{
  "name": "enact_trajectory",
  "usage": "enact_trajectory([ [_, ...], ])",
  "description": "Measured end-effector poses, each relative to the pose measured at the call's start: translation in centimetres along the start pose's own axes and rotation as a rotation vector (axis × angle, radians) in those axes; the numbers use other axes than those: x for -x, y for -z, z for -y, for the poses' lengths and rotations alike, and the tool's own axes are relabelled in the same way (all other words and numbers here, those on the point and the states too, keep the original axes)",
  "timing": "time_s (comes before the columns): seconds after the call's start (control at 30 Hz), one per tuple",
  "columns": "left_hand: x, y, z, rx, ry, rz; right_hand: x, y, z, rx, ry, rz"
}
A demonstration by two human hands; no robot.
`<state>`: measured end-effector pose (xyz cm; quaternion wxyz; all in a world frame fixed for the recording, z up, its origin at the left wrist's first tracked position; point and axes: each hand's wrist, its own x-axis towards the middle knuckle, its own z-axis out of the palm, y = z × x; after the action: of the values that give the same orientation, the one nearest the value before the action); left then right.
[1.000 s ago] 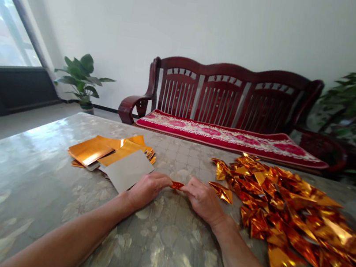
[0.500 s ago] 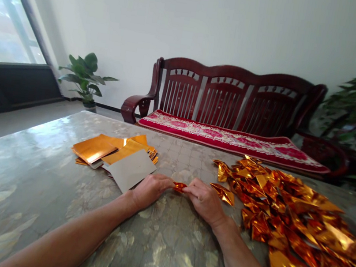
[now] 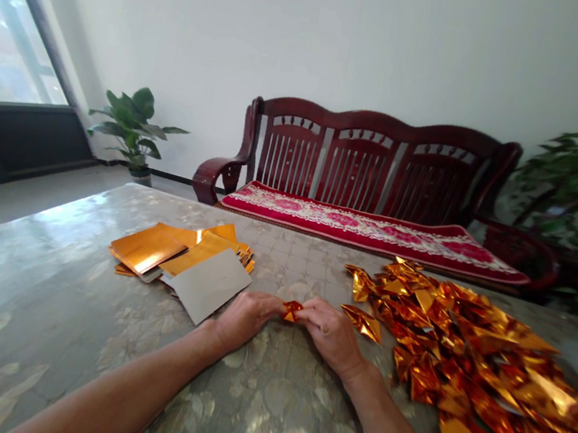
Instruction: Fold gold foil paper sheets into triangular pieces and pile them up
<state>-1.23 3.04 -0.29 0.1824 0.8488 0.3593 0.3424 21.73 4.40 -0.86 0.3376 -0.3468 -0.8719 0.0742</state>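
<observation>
Between my two hands, over the middle of the table, is a small folded piece of gold foil paper [image 3: 291, 311]. My left hand [image 3: 251, 316] pinches its left end with closed fingers. Its right end is gripped by the closed fingers of my right hand [image 3: 329, 330]; both hands partly cover the piece. Just beyond my right hand lies a finished-looking folded gold foil piece [image 3: 363, 322]. Left of my left hand is a loose stack of flat gold foil sheets [image 3: 151, 248], with one sheet [image 3: 208, 282] lying grey side up on top.
A large heap of folded gold foil pieces [image 3: 468, 359] spreads over the right of the patterned table [image 3: 87, 331]. Behind the table stands a dark red wooden bench [image 3: 362, 162] with a floral cushion [image 3: 343, 219]. Potted plants [image 3: 137, 125] flank it.
The foil piece between my hands looks shorter and more raised in the middle, and my fingertips are closer together. The view has shifted slightly.
</observation>
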Motion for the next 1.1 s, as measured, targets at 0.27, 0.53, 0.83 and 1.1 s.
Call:
enact_trajectory([
  [0.27, 0.0, -0.2, 0.0, 0.012, 0.02, -0.007, -0.1, 0.1, 0.7, -0.12, 0.006, -0.03],
  [0.53, 0.0, -1.0, 0.3, 0.108, 0.155, -0.095, -0.3, -0.5, 1.3, -0.128, -0.079, -0.101],
  [0.83, -0.1, -1.1, -0.2, 0.115, 0.251, -0.145, 0.0, -0.7, 2.4, -0.056, -0.2, -0.116],
  [1.1, -0.4, 0.0, -1.0, -0.258, 0.304, 0.034, -0.2, -0.8, 2.4, 0.072, -0.308, -0.053],
])
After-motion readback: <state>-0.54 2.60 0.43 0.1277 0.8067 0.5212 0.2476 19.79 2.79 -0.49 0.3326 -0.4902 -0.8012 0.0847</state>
